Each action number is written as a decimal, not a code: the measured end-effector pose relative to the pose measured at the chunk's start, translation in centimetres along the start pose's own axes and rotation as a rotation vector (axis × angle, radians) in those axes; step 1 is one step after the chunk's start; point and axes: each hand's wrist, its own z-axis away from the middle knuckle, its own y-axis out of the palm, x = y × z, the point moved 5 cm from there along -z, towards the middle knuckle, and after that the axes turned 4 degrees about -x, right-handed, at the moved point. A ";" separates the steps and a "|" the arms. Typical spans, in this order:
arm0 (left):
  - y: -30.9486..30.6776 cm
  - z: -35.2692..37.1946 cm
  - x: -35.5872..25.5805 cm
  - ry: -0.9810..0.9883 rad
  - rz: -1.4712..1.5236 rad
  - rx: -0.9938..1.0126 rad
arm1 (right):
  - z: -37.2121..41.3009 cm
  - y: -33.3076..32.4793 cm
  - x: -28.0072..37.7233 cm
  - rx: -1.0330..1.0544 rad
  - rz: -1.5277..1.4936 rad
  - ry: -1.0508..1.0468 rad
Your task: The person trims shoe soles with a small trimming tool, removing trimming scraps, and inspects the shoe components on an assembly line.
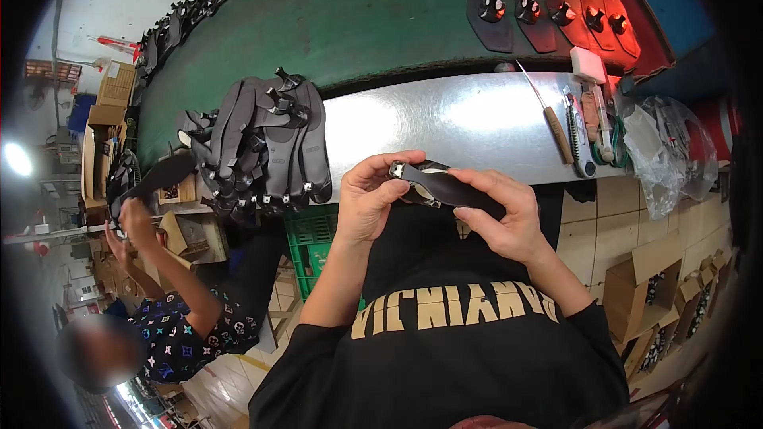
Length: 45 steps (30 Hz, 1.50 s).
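Note:
Between my two hands, in front of my chest, is a dark shoe sole (459, 193) with a pale inner edge and small shiny metal-like parts. The fingers and thumb of my left hand (372, 195) pinch its left end by a squarish shiny piece. My right hand (509, 214) grips the other end, thumb below and fingers on top. Just beyond my hands lies a shiny metal plate (405, 115). Left of it, a heap of similar dark soles (278, 143) with small buckle-like pieces rests on the worktop.
Several dark sole pieces (486, 20) line the green table (358, 12) under red light. An awl (558, 133), a utility knife (582, 139), a white block (587, 65) and a plastic bag (664, 151) sit at right. A co-worker (187, 318) handles a sole at left. Cardboard boxes (645, 286) stand lower right.

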 end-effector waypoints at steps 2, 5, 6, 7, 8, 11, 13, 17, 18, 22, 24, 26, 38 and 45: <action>-0.2 0.0 0.0 -0.005 -0.010 0.001 | 0.0 0.0 -0.1 0.013 0.000 0.017; -0.1 0.0 0.0 -0.004 -0.013 -0.004 | 0.0 0.1 -0.2 0.015 0.003 0.008; -0.2 0.1 0.0 0.007 -0.030 0.000 | 0.0 0.1 -0.3 0.012 0.005 -0.001; -0.3 0.1 0.0 0.017 -0.048 0.004 | 0.1 0.1 -0.3 0.015 0.007 0.004; -0.3 0.1 0.1 0.028 -0.065 0.010 | 0.1 0.0 -0.3 0.017 0.009 0.009; -0.6 0.2 -0.1 0.086 -0.116 0.020 | 0.0 -0.1 0.1 0.037 0.028 0.012; -0.4 0.2 -0.2 0.100 -0.131 0.036 | -0.2 -0.2 0.5 0.049 0.055 -0.012; 0.3 0.4 -0.6 0.151 -0.194 0.123 | -0.5 -0.2 1.1 0.099 0.160 -0.086; 0.3 0.4 -0.6 0.161 -0.212 0.134 | -0.5 -0.2 1.2 0.121 0.194 -0.098; 0.0 0.5 -0.7 0.162 -0.262 0.185 | -0.6 -0.3 1.8 0.096 0.231 -0.158; 0.0 0.5 -0.7 0.164 -0.260 0.219 | -0.5 -0.3 1.8 0.105 0.269 -0.172; 0.1 0.5 -0.6 0.189 -0.241 0.261 | -0.5 -0.2 1.9 0.101 0.281 -0.186; 1.7 0.8 0.0 -0.024 -0.406 0.149 | 0.0 0.4 -0.4 0.069 0.219 -0.027; 1.6 1.1 0.9 -0.168 -0.367 0.033 | 0.5 0.8 -1.0 0.125 0.316 0.001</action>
